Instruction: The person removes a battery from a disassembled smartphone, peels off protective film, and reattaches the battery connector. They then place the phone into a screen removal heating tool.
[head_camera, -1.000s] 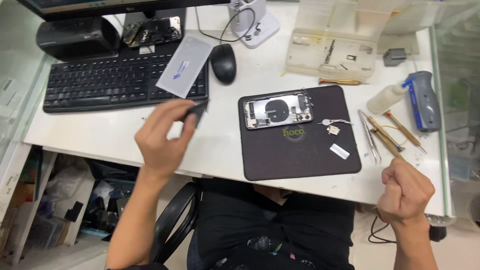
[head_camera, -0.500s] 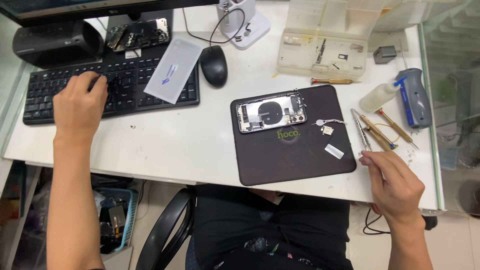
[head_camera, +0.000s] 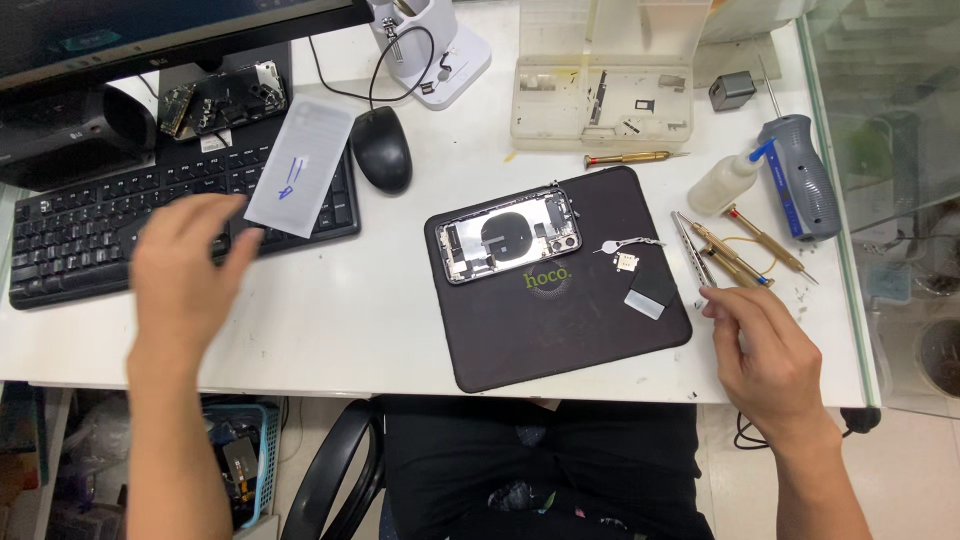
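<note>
My left hand is blurred with motion over the front edge of the black keyboard, fingers apart and holding nothing. My right hand rests at the table's right front. Its thumb and forefinger meet at the near end of the metal tweezers, which lie flat beside the mat. Whether they grip the tweezers is unclear. An opened phone back housing lies on the black work mat, with a small metal pin, a tiny part and a grey tab next to it.
Brass-handled screwdrivers, a small squeeze bottle and a grey-blue tool lie at the right. A clear parts box, a mouse, a white stand, a paper slip, a monitor and a bare phone frame stand at the back.
My left hand has swung from the keyboard's far left toward me and to the right. My right hand has crept up to the near end of the tweezers.
</note>
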